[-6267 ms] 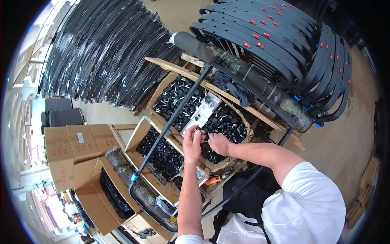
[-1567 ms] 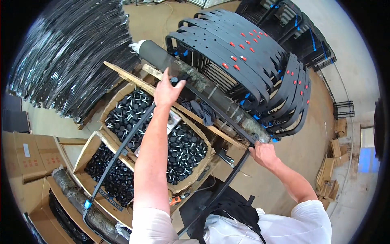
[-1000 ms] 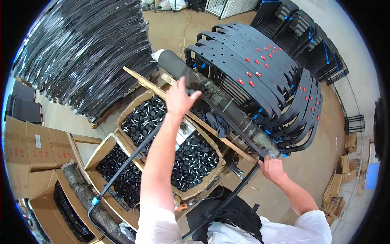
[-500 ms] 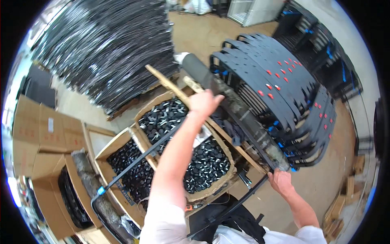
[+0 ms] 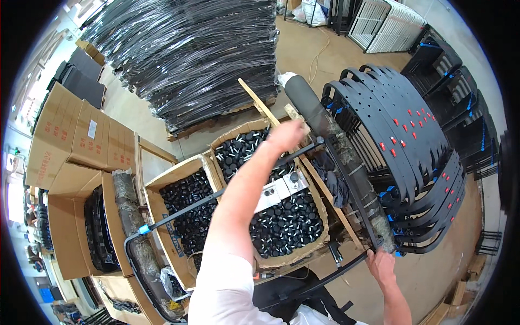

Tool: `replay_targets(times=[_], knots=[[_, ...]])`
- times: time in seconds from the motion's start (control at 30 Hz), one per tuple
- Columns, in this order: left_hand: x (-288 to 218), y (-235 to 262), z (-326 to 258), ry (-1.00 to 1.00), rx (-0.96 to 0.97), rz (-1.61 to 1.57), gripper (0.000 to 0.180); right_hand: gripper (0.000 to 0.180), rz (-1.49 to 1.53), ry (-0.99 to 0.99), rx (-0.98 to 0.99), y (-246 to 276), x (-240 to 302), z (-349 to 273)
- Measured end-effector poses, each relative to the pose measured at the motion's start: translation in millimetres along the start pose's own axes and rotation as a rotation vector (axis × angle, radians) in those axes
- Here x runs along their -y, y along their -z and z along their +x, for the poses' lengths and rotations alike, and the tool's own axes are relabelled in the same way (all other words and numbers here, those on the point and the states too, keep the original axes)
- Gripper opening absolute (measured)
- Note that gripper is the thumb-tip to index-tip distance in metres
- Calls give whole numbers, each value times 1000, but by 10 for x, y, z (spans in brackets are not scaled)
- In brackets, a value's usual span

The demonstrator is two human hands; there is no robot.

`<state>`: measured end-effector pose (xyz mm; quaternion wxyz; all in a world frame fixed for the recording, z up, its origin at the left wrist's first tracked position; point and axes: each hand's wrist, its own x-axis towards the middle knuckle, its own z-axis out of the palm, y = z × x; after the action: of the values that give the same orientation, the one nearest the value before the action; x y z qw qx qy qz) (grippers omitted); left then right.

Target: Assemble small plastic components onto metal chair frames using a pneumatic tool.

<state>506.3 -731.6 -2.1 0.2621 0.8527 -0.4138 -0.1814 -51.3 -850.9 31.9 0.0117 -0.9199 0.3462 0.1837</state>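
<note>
A black tubular metal frame [image 5: 187, 210] with rounded corners lies across the open cartons in front of me, a blue piece [image 5: 144, 229] on its left tube. My right hand [image 5: 382, 264] is closed round the frame near its lower right corner. My left hand [image 5: 287, 136] is over the far carton, next to a round black end piece [image 5: 319, 140] at the frame's far corner; its fingers are blurred. Below the left forearm a silver metal plate [image 5: 280, 190] lies over the carton of black screw-in feet [image 5: 284, 225]. Smaller black parts [image 5: 187, 203] fill the carton to the left.
A wrapped stack of black parts [image 5: 206, 65] rises at the back. To the right stand nested black curved panels [image 5: 374, 103] with red pieces. A padded roller [image 5: 309, 97] and a wooden strip [image 5: 333, 208] run beside the cartons. Cardboard boxes [image 5: 81, 135] are at left.
The view has swung, so the scene sits farther right and more of the silver plate shows. My left hand has come close to the frame's far corner. The right hand keeps its hold.
</note>
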Motion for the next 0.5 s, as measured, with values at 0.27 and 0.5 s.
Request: replay_targets(times=[0.27,0.5], knots=[[1641,47,-939,99,174,307,30,38,3,37,-31,7,69,60],[1675,-242,-918,241,232,393,48,37,-53,56,13,-46,147,117]])
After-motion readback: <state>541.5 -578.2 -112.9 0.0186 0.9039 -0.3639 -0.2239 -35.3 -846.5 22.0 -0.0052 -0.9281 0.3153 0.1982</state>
